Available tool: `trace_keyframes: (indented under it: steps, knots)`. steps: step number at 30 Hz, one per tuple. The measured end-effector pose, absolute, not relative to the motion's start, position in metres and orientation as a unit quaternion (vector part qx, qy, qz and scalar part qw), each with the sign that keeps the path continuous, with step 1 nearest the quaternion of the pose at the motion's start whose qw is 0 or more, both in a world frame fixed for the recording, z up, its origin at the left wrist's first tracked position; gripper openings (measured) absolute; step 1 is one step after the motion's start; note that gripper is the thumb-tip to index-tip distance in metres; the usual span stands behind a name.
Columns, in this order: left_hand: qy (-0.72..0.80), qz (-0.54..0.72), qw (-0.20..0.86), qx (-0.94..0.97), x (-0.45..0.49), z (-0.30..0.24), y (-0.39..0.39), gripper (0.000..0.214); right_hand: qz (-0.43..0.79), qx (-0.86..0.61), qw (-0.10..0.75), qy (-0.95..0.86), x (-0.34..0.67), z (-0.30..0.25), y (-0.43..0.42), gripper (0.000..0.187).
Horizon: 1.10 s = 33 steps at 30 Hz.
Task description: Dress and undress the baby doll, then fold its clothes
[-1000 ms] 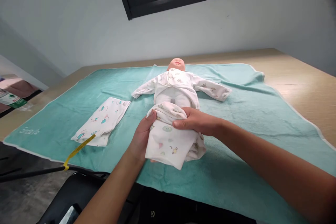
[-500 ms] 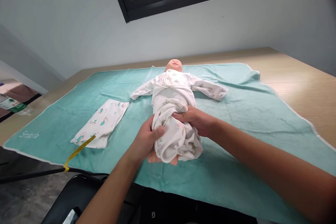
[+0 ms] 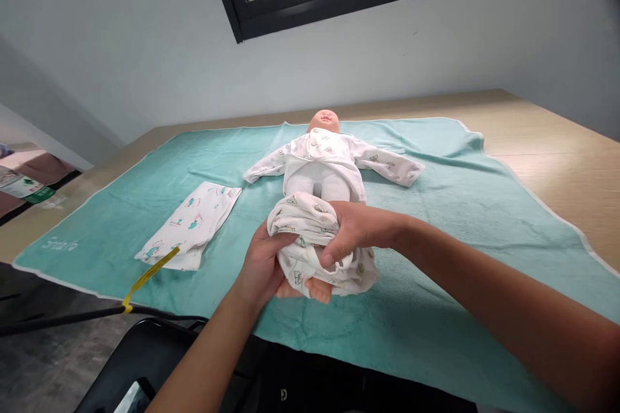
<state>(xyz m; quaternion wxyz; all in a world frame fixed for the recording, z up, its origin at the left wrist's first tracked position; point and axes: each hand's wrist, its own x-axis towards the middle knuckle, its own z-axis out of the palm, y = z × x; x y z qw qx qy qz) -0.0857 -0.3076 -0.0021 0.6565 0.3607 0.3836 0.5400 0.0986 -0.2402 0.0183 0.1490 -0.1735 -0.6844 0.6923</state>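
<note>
A baby doll lies on its back, head toward the wall, in a white printed top with its sleeves spread. Its white cloth lower body shows under the top's hem. White printed baby pants are bunched around its lower legs, and the bare feet stick out at the near end. My left hand grips the bunched pants at their left side, thumb on top. My right hand is closed on them from the right, its fingertips partly hidden by cloth.
A teal towel covers much of the wooden table. On its left part lies a folded white printed cloth. A cable with a yellow tag and a black chair are at the near left.
The baby pants have moved down the doll from the waist toward the feet, uncovering the white cloth lower body. Both hands stay on the bunched fabric, and more of the feet shows.
</note>
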Motion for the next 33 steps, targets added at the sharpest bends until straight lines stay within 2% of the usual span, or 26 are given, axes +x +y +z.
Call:
trace_keyframes:
  steps: [5, 8, 11, 13, 16, 19, 22, 27, 33]
  knots:
    - [0.413, 0.525, 0.629, 0.397, -0.090, -0.001, -0.323, 0.041, 0.589, -0.273, 0.143, -0.747, 0.095, 0.028, -0.250, 0.022]
    - [0.453, 0.509, 0.595, 0.426, -0.082, 0.004, -0.338, 0.051, 0.538, -0.302, 0.207, -0.759, 0.089, 0.027, -0.257, 0.017]
    - [0.529, 0.508, 0.505, 0.455, -0.070, 0.010, -0.345, 0.063, 0.483, -0.334, 0.296, -0.753, 0.080, 0.024, -0.264, 0.011]
    - [0.581, 0.502, 0.445, 0.461, -0.065, 0.012, -0.345, 0.060, 0.447, -0.345, 0.334, -0.755, 0.076, 0.021, -0.268, 0.009]
    - [0.617, 0.495, 0.411, 0.453, -0.064, 0.013, -0.343, 0.040, 0.412, -0.348, 0.348, -0.766, 0.074, 0.017, -0.271, 0.007]
    - [0.613, 0.522, 0.409, 0.429, -0.065, 0.012, -0.350, 0.033, 0.414, -0.324, 0.332, -0.783, 0.074, 0.015, -0.270, 0.010]
    - [0.647, 0.527, 0.379, 0.399, -0.064, 0.005, -0.367, 0.030, 0.405, -0.270, 0.303, -0.819, 0.074, 0.014, -0.269, 0.021]
    - [0.701, 0.502, 0.305, 0.405, -0.062, -0.012, -0.396, 0.026, 0.341, -0.215, 0.210, -0.891, 0.072, 0.019, -0.268, 0.027]
    - [0.728, 0.405, 0.276, 0.480, -0.072, -0.002, -0.399, 0.028, 0.327, -0.202, 0.099, -0.918, 0.069, 0.029, -0.263, 0.033]
